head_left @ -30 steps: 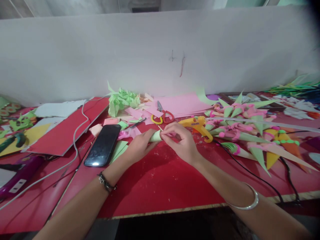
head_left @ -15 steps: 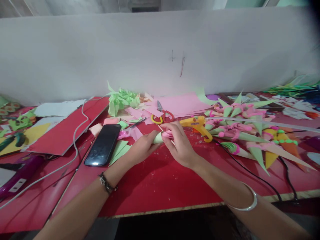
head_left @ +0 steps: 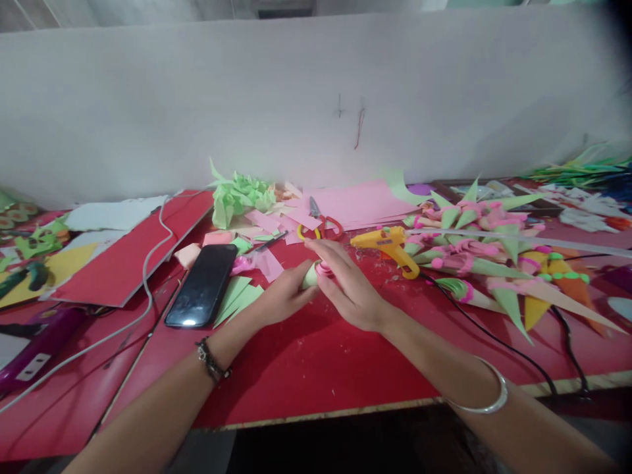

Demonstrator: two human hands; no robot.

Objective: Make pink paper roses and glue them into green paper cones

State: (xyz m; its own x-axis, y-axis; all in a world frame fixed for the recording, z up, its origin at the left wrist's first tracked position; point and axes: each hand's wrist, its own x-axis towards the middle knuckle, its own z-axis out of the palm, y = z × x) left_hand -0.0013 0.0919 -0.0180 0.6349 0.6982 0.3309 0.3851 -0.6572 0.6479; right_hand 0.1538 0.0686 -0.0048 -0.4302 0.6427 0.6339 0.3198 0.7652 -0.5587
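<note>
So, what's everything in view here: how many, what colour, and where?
Rolled paper cone: one, pale green and pink, at the hands
Plastic glue gun: one, yellow, right of centre
Metal scissors: one pair, red and yellow handles, beyond the hands
Rectangular phone: one, black, left of centre
Pointed paper cones: many, mostly green and pink, right
Crumpled paper strips: many, light green, back
Flat paper sheets: several, pink, back
Flat rectangular board: one, red, left
Thin cable: one, white, across the board
Elongated device: one, purple, lower left
Flat tabletop: at least two sections, red, underneath
Upright panel: one, pale grey, behind
Slim bracelet: one, dark, left wrist
Metal bangle: one, silver, right forearm
Left hand: one, centre
Right hand: one, centre
</note>
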